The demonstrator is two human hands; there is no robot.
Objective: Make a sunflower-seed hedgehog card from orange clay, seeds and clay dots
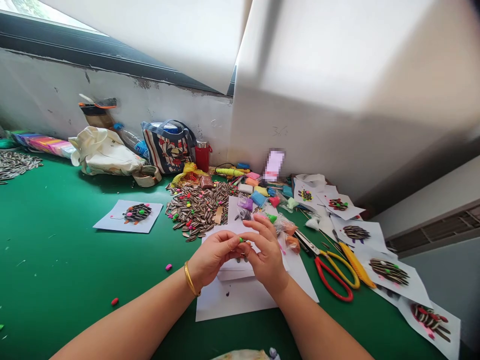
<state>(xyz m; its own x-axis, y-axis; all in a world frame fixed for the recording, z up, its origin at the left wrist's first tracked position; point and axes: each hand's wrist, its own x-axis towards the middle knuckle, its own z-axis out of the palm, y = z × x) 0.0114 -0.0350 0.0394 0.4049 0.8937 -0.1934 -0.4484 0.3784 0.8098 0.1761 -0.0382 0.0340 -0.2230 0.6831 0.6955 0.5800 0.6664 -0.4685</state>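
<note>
Both hands meet above white paper sheets (258, 295) near the middle of the green table. My left hand (215, 252), with a gold bracelet on its wrist, pinches a small piece of green clay (241, 240) between thumb and index finger. My right hand (264, 250) touches the same spot with thumb and index finger, its other fingers raised and bent; whether it holds anything of its own is too small to tell. Partly hidden under the fingers lies a sheet with small dark and orange bits. Behind the hands spreads a pile of striped sunflower seeds (202, 207).
Red- and yellow-handled scissors (333, 270) and a yellow cutter (356, 265) lie right of the hands. Bagged coloured clay (258, 198) sits behind. Seed-decorated cards line the right edge, another card (108, 222) lies left. Bags (168, 147) and a red bottle (202, 156) stand by the wall.
</note>
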